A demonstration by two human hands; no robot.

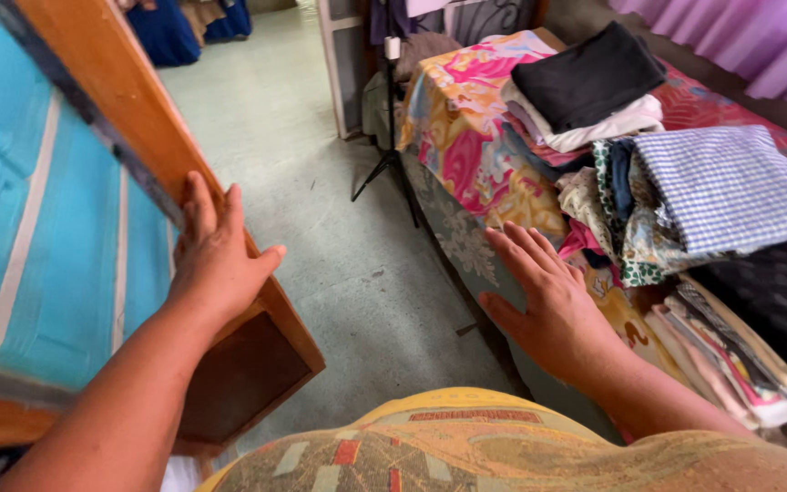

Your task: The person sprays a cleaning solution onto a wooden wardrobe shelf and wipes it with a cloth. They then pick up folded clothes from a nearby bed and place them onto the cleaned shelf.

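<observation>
Left hand (pixel 216 260), left-centre of frame: flat, fingers together and extended, palm pressed on the slanted orange-brown wooden edge (pixel 148 137) of a piece of furniture with a turquoise cushioned panel with pale stripes (pixel 56 237), which fills the left side. Thumb spread off toward the right, over the edge. Nothing pinched or gripped; it looks like a bracing contact.

Right hand (pixel 548 296), centre-right: open, fingers spread a little, palm down, at the near edge of the bed with a bright floral pink-yellow cover (pixel 466 137). Can't tell whether the palm touches the cover or hovers just above it. Holds nothing.

Nearest clothing to the right hand: folded blue-white checked cloth (pixel 730 187) on top of a mixed pile, right of frame; flat stack of patterned folded fabrics (pixel 730 355) lower right, just beside the wrist. Further back, upper centre-right: black folded garment (pixel 589 77) on white folded cloth (pixel 612 123).

Grey-green concrete floor (pixel 321 182) runs between furniture and bed; black tripod legs (pixel 384 169) stand on it near the bed corner. Person's patterned yellow garment (pixel 503 451) is at bottom centre.

Judgement on doing this well: keep the left palm's weight on the solid wood rim, not the soft panel, and set the right hand on a firm part of the bed edge, clear of the stacks so that they don't slide.
</observation>
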